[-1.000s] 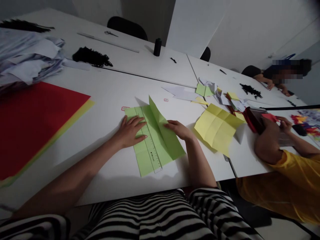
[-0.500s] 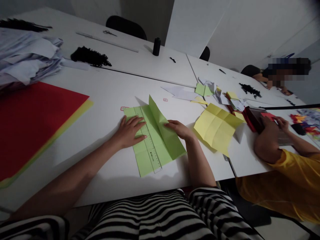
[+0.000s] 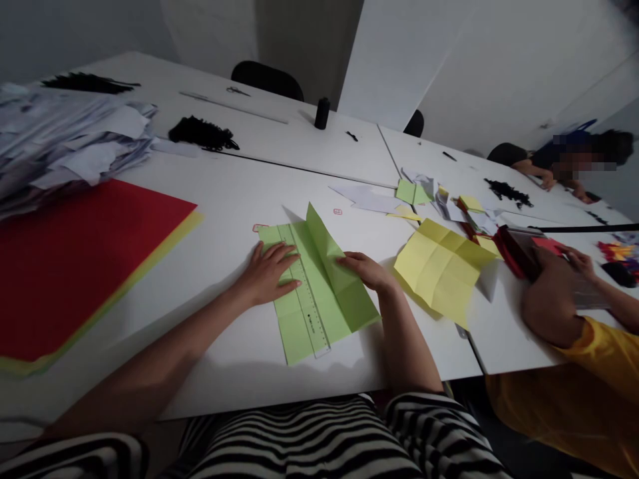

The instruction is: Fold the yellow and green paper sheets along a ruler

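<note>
A creased sheet of green paper [image 3: 295,338] lies on the white table in front of me, its right part folded upward. Across its left part rests a clear ruler [image 3: 315,322]. My left hand [image 3: 271,273] lies flat on the ruler and paper, fingers spread. The raised right flap is gripped between thumb and fingers of my right hand [image 3: 367,269]; part of that grip is hidden behind the paper. Right of my right hand is a creased yellow sheet [image 3: 436,263], standing partly off the table.
Left are stacked red paper [image 3: 94,259] and a heap of white paper [image 3: 74,143]. Beyond lie black yarn [image 3: 202,133], scissors [image 3: 237,91] and a black spool [image 3: 322,113]. A co-worker in a yellow sleeve [image 3: 594,339] handles red paper at right; another person sits farther back.
The whole view has shifted slightly, so things sit lower and farther right. Both hands keep their places on the green paper and ruler, and the flap stays raised.
</note>
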A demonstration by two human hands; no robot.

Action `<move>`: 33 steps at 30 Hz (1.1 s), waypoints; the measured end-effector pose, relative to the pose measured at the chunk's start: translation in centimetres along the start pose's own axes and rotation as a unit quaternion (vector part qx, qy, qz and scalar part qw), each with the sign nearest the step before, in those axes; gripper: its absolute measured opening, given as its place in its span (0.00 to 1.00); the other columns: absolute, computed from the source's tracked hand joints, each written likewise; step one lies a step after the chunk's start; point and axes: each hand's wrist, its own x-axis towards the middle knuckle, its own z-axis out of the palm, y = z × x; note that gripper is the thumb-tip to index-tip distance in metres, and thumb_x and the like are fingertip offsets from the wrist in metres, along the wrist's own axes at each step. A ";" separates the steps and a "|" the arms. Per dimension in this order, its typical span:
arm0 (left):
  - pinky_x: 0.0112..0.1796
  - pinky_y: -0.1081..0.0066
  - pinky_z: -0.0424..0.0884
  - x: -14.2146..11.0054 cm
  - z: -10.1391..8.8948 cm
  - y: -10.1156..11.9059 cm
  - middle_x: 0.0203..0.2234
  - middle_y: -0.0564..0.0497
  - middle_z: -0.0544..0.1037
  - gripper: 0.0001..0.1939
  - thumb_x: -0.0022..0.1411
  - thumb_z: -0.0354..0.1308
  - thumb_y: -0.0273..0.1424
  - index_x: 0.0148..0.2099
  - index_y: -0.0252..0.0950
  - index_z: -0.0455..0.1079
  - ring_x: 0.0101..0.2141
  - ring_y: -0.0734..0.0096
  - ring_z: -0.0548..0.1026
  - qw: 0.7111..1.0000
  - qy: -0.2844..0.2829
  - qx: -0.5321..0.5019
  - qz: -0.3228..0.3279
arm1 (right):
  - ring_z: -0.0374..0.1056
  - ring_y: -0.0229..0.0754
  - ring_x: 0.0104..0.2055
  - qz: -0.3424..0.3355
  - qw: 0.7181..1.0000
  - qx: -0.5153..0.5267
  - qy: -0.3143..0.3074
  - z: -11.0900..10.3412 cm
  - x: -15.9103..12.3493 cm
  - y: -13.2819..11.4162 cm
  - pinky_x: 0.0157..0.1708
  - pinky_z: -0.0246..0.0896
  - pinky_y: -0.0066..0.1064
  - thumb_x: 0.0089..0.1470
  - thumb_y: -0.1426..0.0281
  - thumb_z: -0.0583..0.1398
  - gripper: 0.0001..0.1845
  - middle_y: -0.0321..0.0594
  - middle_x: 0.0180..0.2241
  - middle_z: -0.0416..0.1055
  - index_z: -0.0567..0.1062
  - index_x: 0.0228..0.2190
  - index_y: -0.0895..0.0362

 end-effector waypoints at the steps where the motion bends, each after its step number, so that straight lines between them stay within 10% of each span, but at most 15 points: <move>1: 0.61 0.44 0.39 0.0 0.0 0.0 0.62 0.45 0.61 0.28 0.63 0.50 0.48 0.61 0.40 0.61 0.63 0.53 0.53 1.000 0.000 -0.002 -0.001 | 0.74 0.47 0.38 0.000 1.000 -0.001 -0.001 0.0 0.0 0.0 0.38 0.70 0.36 0.54 0.59 0.60 0.19 0.45 0.39 0.77 0.78 0.41 0.59; 33: 0.61 0.45 0.41 -0.2 -0.5 0.1 0.62 0.47 0.60 0.28 0.63 0.51 0.47 0.61 0.40 0.61 0.63 0.54 0.53 1.000 -0.012 -0.004 -0.009 | 0.73 0.45 0.36 0.019 1.000 0.010 0.020 -0.4 0.0 0.2 0.36 0.69 0.33 0.53 0.59 0.62 0.18 0.45 0.38 0.77 0.78 0.39 0.59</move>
